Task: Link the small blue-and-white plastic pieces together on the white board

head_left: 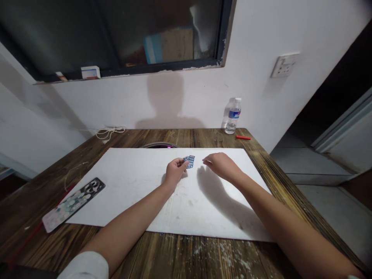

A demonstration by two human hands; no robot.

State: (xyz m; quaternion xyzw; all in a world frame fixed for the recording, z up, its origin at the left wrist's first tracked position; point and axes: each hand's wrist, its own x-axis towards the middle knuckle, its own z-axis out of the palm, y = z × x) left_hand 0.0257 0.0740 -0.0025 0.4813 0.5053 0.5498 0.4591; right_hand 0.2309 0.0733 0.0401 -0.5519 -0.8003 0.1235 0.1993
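Observation:
Small flat blue-and-white patterned pieces (191,159), overlapping like little cards, are pinched between the thumb and fingers of my left hand (175,170). That hand is just above the middle of a white board (139,182). To the right, my right hand (217,162) hovers over the board, casting a shadow on it. Its fingertips are drawn together and point toward the blue pieces, with a gap between. Whether anything lies in those fingertips is too small to tell.
A patterned case (74,203) lies across the board's left edge. On the wooden table (203,135) are a coiled white cable (110,131), a water bottle (233,116) and a red stick-like object (243,137). A dark round rim (159,145) shows behind the board.

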